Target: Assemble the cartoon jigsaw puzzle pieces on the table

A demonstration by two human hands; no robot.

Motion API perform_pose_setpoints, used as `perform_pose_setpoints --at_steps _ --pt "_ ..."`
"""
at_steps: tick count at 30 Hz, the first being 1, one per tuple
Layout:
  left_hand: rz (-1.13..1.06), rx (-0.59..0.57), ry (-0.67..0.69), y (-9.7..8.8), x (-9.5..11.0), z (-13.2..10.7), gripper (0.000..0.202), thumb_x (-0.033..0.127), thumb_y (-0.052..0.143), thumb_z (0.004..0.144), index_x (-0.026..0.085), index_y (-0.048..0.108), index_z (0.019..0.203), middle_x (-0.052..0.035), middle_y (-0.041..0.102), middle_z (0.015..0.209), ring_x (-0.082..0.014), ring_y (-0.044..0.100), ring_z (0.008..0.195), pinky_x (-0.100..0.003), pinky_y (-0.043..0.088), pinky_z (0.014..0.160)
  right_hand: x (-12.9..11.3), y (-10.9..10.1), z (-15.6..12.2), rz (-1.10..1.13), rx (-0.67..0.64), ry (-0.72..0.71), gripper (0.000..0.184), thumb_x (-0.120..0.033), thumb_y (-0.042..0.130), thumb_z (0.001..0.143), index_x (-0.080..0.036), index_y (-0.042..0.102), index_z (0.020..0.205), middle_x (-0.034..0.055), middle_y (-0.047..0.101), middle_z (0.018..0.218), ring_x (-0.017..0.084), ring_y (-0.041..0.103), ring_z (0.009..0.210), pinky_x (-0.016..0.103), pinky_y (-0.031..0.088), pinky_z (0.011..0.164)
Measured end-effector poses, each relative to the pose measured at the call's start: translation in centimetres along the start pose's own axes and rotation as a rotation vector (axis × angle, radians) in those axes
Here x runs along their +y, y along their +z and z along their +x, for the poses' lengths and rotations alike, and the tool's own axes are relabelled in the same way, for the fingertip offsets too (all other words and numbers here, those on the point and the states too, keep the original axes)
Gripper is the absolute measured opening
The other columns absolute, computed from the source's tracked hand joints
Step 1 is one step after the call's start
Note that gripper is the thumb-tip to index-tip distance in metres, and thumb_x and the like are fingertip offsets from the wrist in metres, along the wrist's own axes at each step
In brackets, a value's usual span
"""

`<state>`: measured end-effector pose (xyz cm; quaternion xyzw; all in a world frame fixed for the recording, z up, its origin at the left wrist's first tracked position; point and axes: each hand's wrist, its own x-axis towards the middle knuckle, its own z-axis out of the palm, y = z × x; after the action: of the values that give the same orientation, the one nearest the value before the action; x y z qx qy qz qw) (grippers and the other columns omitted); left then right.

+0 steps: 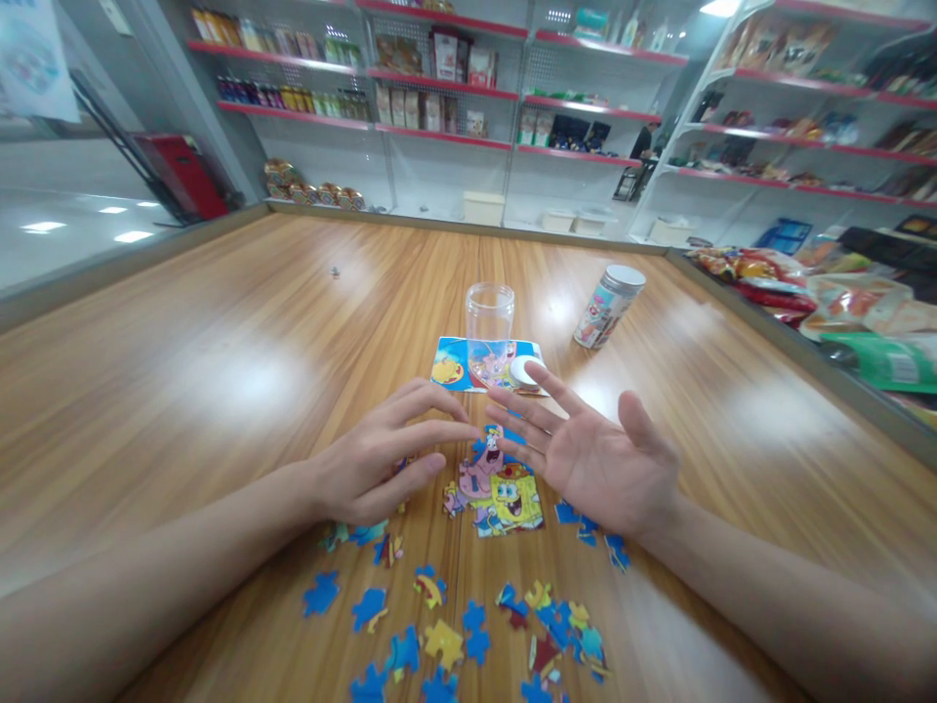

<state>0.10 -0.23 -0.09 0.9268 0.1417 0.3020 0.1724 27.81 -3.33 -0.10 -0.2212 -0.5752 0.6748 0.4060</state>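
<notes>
A partly joined jigsaw puzzle point(505, 493) with a yellow square cartoon figure and a pink one lies on the wooden table, between my hands. My left hand point(399, 449) hovers palm down at its left, fingers apart, holding nothing. On the other side my right hand point(596, 449) is turned palm up with fingers spread, also holding nothing, and it hides the puzzle's upper right part. Loose blue puzzle pieces point(320, 593) and a yellow piece point(443, 643) are scattered nearer to me, several overlapping at the right. More pieces lie partly under both hands.
Behind the puzzle, a clear plastic jar point(490, 317) and a white lid point(525, 371) rest on a picture card point(448, 363). A printed canister point(609, 306) stands at the right. Packaged goods point(864, 303) line the right edge; shelves point(446, 83) stand beyond the wooden table point(220, 420).
</notes>
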Motion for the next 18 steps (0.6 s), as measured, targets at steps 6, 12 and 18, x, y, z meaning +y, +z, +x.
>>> perform_pose_setpoints --at_steps 6,12,18 --pt "-0.005 0.116 -0.067 -0.2 -0.4 -0.4 0.044 0.019 0.041 0.096 0.021 0.055 0.138 -0.0133 0.055 0.128 -0.0273 0.051 0.120 -0.045 0.043 0.104 -0.1 -0.3 0.1 0.101 0.034 -0.014 0.088 -0.086 0.021 0.084 -0.033 0.030 0.153 0.0086 0.043 0.153 0.027 0.039 0.143 0.056 0.039 0.109" --pt "-0.227 0.199 -0.158 0.3 -0.6 -0.7 0.038 0.028 0.050 0.095 0.019 0.065 0.129 -0.0138 0.059 0.127 -0.0287 0.053 0.121 -0.045 0.040 0.108 -0.2 -0.8 0.2 0.092 0.110 -0.017 0.090 -0.092 0.027 0.079 -0.038 0.036 0.151 0.0040 0.036 0.159 0.029 0.041 0.141 0.055 0.046 0.102" --pt "-1.376 0.595 -0.584 -0.3 -0.3 0.7 0.062 0.066 0.045 0.090 0.026 0.058 0.135 -0.0128 0.057 0.141 -0.0337 0.056 0.128 -0.051 0.050 0.099 -0.2 -1.1 0.2 0.012 0.081 -0.012 0.091 -0.091 0.010 0.082 -0.039 0.026 0.155 0.0009 0.027 0.164 0.028 0.038 0.144 0.054 0.046 0.102"
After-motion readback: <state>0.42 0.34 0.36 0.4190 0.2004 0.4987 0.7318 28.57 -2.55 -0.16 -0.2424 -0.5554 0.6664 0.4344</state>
